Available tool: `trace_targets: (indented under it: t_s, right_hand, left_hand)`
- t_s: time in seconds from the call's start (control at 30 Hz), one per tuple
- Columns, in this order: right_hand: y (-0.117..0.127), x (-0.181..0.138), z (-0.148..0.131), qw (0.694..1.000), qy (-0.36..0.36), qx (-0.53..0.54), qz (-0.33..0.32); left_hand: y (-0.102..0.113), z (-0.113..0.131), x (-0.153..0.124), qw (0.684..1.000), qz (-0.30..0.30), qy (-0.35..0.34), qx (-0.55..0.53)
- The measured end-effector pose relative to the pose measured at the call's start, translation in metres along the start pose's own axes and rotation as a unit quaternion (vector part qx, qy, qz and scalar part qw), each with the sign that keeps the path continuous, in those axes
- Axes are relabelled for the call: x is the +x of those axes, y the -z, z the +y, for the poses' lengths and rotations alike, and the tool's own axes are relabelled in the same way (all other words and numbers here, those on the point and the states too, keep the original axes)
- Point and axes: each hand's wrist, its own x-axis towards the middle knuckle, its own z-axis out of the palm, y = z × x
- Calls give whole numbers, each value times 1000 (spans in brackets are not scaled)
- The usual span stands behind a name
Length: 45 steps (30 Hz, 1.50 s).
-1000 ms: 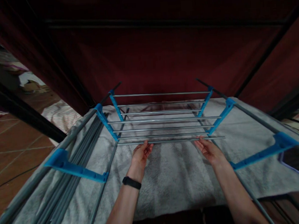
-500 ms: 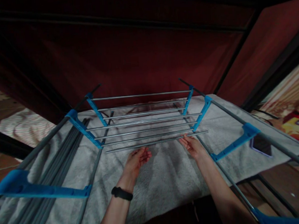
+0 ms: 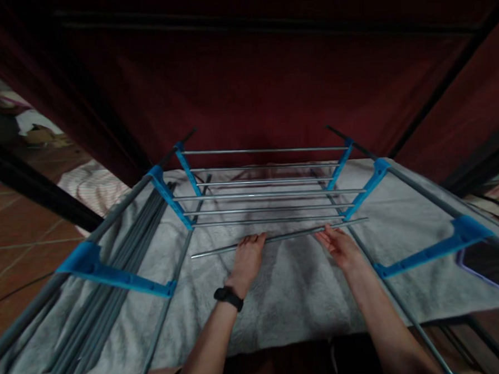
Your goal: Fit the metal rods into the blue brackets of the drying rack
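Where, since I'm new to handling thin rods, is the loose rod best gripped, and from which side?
Probably at two spread spots short of the ends of the loose rod, with hands coming from the near side: it is long, thin and straight, and the fixed crossbars lie beyond it.

The rod [image 3: 294,235] is grey, brackets [image 3: 120,278] blue, blanket [image 3: 292,296] pale grey, panel [image 3: 253,92] dark red, wristband [image 3: 229,298] black, tiles [image 3: 15,221] reddish-brown, cloth [image 3: 94,187] white with reddish stripes.
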Motion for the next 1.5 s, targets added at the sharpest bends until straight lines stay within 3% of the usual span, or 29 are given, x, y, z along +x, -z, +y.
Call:
trace_targets:
  t_s: [0.4,0.87,1.07,1.3,1.5]
  right_hand:
    - [4,7,-6,995,-61,-64,42]
    - [8,4,-8,994,-74,-48,57]
    - [10,5,-4,997,-42,-29,55]
    - [7,3,-5,995,-66,-31,72]
    - [10,3,-6,995,-72,-55,45]
  left_hand:
    - [-6,3,4,994,19,-109,-6]
    - [-8,12,3,987,31,-140,79]
    - [-8,13,3,988,21,-137,66]
    - [3,16,5,984,19,-163,64]
    - [6,15,5,985,5,-161,57]
